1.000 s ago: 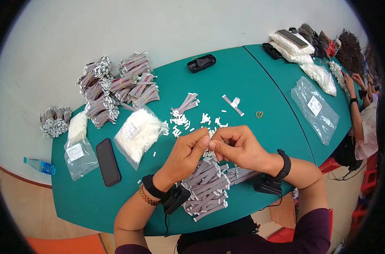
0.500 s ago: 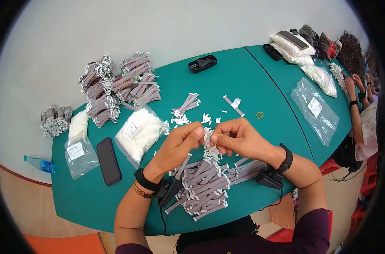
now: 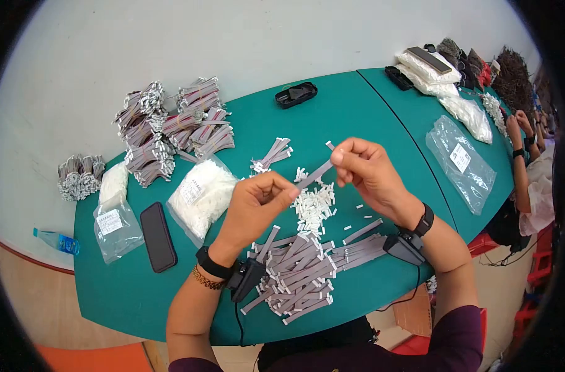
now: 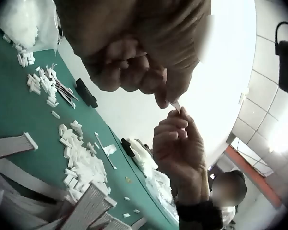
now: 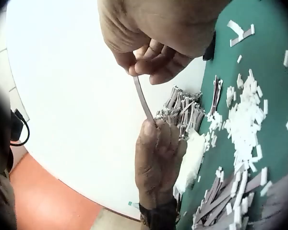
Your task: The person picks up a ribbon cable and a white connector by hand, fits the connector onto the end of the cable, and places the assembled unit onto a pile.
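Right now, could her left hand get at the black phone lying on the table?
Probably yes, but not freely: the left hand pinches one end of a grey ribbon strip. The black phone lies uncovered beside that forearm, with bare green table around it.

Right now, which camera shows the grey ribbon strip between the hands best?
The head view: the ribbon strip runs full length from left hand to right hand. The right wrist view shows it edge-on against the wall; the left wrist view shows only a short sliver between fingertips.

Ribbon cable (image 3: 313, 174) ends — inside fingers
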The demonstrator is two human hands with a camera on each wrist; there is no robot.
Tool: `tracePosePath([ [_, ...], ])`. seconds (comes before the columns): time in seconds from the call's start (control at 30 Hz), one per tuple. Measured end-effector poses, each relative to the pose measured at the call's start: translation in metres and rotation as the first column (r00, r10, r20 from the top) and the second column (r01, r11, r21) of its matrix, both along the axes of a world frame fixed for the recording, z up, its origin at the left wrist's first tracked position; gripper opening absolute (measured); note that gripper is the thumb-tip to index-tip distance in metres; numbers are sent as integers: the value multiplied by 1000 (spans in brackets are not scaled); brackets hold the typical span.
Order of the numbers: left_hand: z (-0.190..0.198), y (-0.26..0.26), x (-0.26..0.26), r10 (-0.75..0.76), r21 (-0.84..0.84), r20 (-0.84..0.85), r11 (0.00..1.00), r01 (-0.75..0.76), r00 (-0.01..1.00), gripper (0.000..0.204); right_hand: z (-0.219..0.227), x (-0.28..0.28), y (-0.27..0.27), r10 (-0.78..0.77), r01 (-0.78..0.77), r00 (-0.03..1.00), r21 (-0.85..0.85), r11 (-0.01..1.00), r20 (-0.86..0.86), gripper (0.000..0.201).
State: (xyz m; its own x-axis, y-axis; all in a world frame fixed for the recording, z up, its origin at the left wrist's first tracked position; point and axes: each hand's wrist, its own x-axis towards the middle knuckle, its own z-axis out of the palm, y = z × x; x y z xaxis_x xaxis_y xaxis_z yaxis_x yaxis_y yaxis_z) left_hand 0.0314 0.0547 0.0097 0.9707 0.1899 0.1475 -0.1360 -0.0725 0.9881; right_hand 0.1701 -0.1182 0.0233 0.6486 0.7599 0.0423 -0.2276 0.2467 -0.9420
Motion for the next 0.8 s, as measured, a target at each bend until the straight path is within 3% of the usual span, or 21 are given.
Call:
tracePosePath([
  [0.13, -4, -14, -2, 19, 142, -48, 990, -12, 999, 10, 0, -9, -1, 40, -30, 994, 96, 995, -97, 12],
  [0.2, 2, -22, -5, 50, 198, -89, 980, -31, 995, 10, -2, -16, -1, 45, -40, 998, 122, 992, -43, 15],
  [0.3, -7, -31, -4, 78, 89, -82, 993, -71, 994, 9, -4, -23, 0, 40, -52, 992, 99, 994, 116, 19],
  [0.5, 4, -27, -7, 9, 350, -241, 933, 79, 971, 30, -4, -24, -1, 116, -122, 967, 11, 993, 225, 27],
  [0.63, -2, -15, 1, 51, 135, 8, 990, -51, 999, 34, 2, -27, -4, 234, -217, 959, -120, 969, 157, 28],
  [0.8, 6, -22, -3, 87, -101, 30, 991, -83, 996, 23, -1, -34, 0, 312, -287, 939, -174, 942, 143, 25],
])
